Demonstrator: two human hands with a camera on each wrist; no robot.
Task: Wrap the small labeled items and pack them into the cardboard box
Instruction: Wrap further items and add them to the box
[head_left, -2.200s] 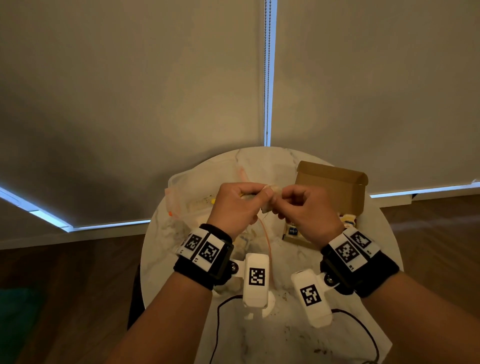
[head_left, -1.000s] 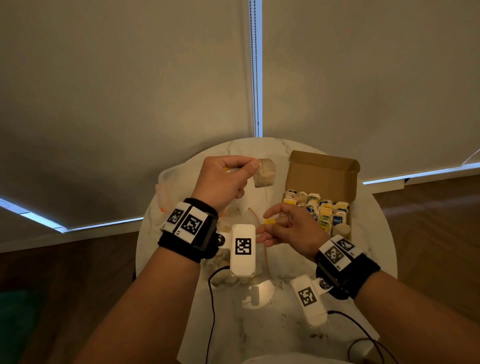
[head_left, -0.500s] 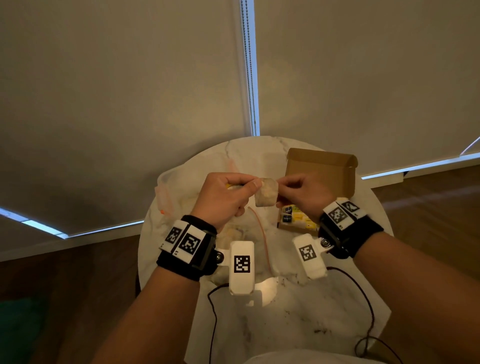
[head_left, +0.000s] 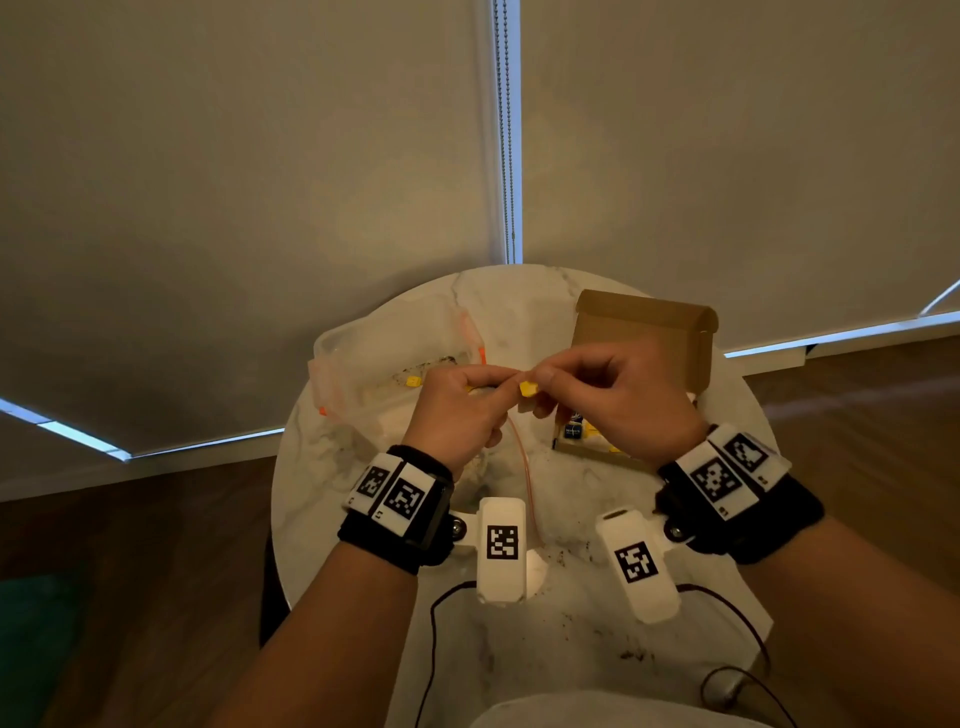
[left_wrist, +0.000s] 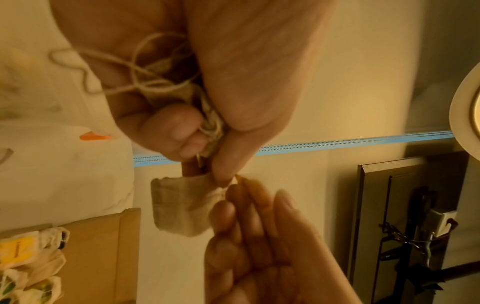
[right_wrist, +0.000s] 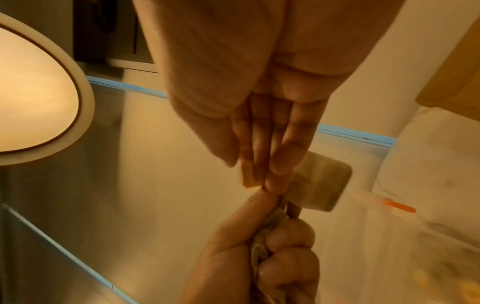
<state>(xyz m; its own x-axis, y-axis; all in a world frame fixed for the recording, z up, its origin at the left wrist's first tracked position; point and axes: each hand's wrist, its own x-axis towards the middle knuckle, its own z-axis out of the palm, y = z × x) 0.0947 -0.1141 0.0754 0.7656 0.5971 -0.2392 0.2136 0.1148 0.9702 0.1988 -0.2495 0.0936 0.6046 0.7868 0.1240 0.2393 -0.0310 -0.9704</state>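
Above the round marble desk (head_left: 519, 613), both hands meet at the fingertips. The left hand (head_left: 457, 410) has its fingers curled: thumb and forefinger pinch the mouth of a small cloth pouch (left_wrist: 182, 207), and the lower fingers clutch more bunched cloth and loose string (left_wrist: 145, 82) against the palm. The pouch hangs from that pinch in the air. The right hand (head_left: 618, 400) holds its fingers (right_wrist: 262, 139) nearly straight and pressed together, and between them and the thumb it pinches a small yellow item (head_left: 528, 388). The item is at the pouch's mouth, touching or almost touching the left thumb; whether any of it is already inside the pouch cannot be told.

Behind and under the right hand stands the cardboard box (head_left: 644, 332), its lid raised upright at the far side. Inside it lie wrapped items (left_wrist: 33, 265), some showing yellow and dark labels through the cloth, packed close together. To the left of the box, on the far left part of the desk, lies a clear plastic bag (head_left: 384, 353) with an orange closure; a few more yellow pieces show through it. A thin orange cord (head_left: 524, 478) runs across the desk between the wrists.
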